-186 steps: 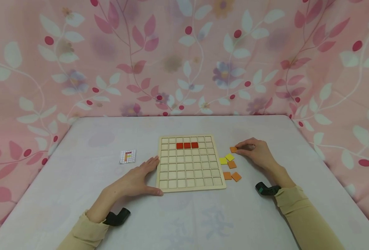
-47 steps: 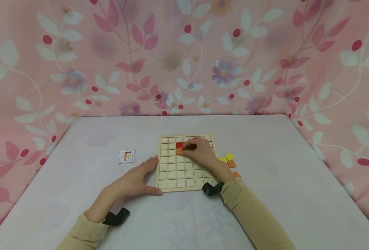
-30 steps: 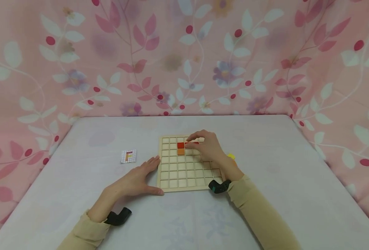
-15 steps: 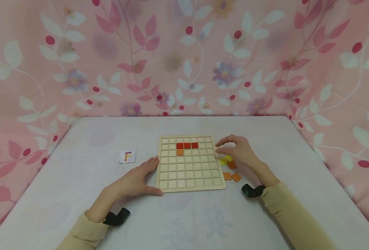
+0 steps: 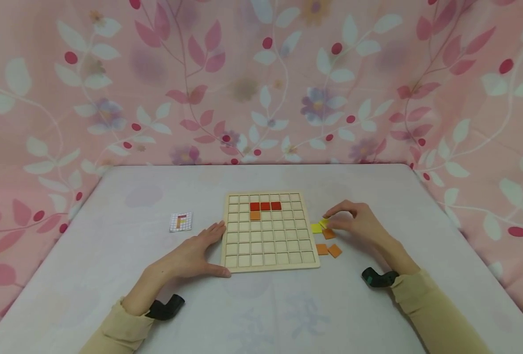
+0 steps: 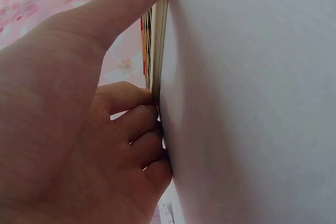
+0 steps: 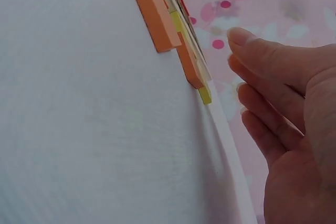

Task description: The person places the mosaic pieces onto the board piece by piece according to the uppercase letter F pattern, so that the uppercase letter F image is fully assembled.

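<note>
A square wooden grid board lies on the table. In its upper part sit a row of red tiles, with an orange tile just below the leftmost one. My left hand rests with thumb and fingertips against the board's left edge; the left wrist view shows those fingers touching it. Over the loose tiles on the right hovers my right hand, fingers by a yellow tile. In the right wrist view, thumb and fingers stand apart from the tiles and hold nothing.
Another yellow tile and a few loose orange tiles lie along the board's right edge. A small card with a coloured grid pattern lies left of the board. Floral cloth hangs behind the table.
My right hand took an orange tile from the right, set it below the leftmost red tile, let go and came back over the loose tiles. The left hand has stayed in place.
</note>
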Demonstrator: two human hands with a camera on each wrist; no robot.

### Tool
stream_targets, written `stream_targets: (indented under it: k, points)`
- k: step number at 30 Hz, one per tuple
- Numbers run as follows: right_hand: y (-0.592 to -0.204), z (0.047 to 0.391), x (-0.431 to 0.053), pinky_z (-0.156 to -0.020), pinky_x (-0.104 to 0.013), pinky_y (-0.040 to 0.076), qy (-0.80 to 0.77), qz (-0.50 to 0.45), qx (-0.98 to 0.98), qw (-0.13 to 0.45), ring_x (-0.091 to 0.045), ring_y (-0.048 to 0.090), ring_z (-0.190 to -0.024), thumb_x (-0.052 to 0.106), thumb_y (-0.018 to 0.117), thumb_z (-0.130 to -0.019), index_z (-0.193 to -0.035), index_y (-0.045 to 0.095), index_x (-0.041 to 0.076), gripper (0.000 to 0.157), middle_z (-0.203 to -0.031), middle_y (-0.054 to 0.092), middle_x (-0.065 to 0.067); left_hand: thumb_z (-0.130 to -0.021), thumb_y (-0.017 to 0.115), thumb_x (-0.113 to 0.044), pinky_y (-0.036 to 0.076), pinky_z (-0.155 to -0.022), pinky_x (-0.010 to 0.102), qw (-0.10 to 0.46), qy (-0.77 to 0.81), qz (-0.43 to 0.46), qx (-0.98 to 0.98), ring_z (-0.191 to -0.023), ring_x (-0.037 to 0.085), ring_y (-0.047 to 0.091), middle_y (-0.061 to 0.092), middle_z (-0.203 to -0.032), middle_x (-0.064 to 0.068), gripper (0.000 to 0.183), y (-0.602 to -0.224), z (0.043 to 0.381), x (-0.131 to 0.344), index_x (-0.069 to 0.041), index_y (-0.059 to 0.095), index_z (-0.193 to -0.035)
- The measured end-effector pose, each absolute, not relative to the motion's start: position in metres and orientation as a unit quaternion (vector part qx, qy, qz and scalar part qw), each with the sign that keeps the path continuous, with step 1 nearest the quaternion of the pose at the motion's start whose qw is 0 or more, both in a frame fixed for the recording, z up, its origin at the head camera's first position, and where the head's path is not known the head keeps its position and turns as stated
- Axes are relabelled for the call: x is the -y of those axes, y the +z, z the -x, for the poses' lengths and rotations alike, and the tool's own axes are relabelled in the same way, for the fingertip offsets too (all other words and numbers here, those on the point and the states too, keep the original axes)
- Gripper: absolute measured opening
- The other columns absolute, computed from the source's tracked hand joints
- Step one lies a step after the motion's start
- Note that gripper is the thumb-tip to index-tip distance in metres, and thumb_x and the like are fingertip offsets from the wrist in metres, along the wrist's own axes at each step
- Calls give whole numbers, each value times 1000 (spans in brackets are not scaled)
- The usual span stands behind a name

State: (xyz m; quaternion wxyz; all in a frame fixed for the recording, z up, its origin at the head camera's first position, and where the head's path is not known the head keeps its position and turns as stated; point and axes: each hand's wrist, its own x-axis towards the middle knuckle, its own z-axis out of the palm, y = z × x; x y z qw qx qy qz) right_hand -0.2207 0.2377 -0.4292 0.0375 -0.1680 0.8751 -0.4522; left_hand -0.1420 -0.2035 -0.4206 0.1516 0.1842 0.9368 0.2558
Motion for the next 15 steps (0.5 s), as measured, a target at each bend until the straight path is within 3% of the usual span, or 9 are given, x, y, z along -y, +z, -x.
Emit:
stream_targets:
  k: [9,13,15]
  points:
    - [-436,222,-251,-108,-48,35,-439,218,-871,40,-11,61,-106,26,86,-80,-98,76,22,21,-101,74,6,-69,81,-66,23,-120,57,147,252,-188,-938,-153,36,17,19,-167,7,120,-420,141,204,-8,25,-159]
    - [-436,221,-257,-108,-46,37,-427,230,-873,51,-12,62,-105,23,85,-81,-100,76,20,21,-101,74,4,-70,81,-65,23,-120,57,150,254,-190,-936,-153,37,17,19,-167,8,119,-418,142,202,-7,26,-158]
    - [-437,222,-258,-108,-40,39,-419,236,-875,52,-14,64,-105,22,85,-81,-101,77,19,22,-101,74,2,-70,81,-64,23,-120,57,154,254,-187,-936,-153,36,16,19,-167,7,119,-417,142,202,-8,25,-159]
